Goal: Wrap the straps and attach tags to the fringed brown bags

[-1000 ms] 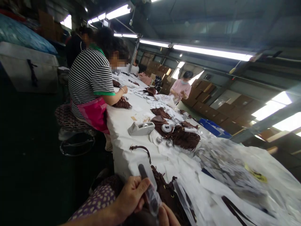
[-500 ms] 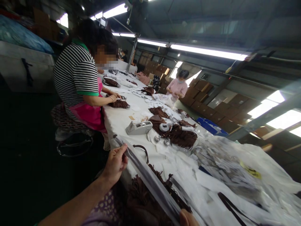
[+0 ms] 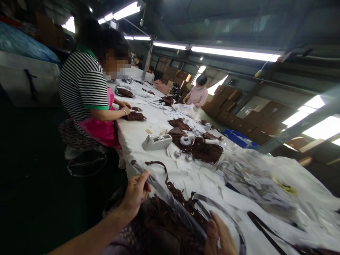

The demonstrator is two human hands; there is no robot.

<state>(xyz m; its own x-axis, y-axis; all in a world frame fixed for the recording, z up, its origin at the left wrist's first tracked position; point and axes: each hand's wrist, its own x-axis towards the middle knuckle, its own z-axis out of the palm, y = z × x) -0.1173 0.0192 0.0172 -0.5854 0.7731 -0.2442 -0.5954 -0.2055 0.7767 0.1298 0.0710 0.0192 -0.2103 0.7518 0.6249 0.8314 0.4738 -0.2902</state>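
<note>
My left hand (image 3: 136,193) pinches the upper edge of a clear plastic bag (image 3: 170,202) at the near end of the long white table (image 3: 140,138). My right hand (image 3: 221,235) holds the bag's lower edge at the bottom of the view, fingers curled on the film. A brown fringed bag (image 3: 170,223) lies under and partly inside the plastic, in my lap. Its brown strap (image 3: 159,164) loops onto the table just beyond my left hand.
A grey tape dispenser (image 3: 156,141) stands mid-table beside more brown fringed bags (image 3: 205,152) and tape rolls. A person in a striped shirt (image 3: 85,88) sits at the left side; another person in pink (image 3: 197,95) works farther back. Crumpled plastic sheeting (image 3: 268,180) covers the right.
My hands have drawn the plastic bag from a taut stretched strip into a looser opening over the fringed bag. My right hand has come further into view.
</note>
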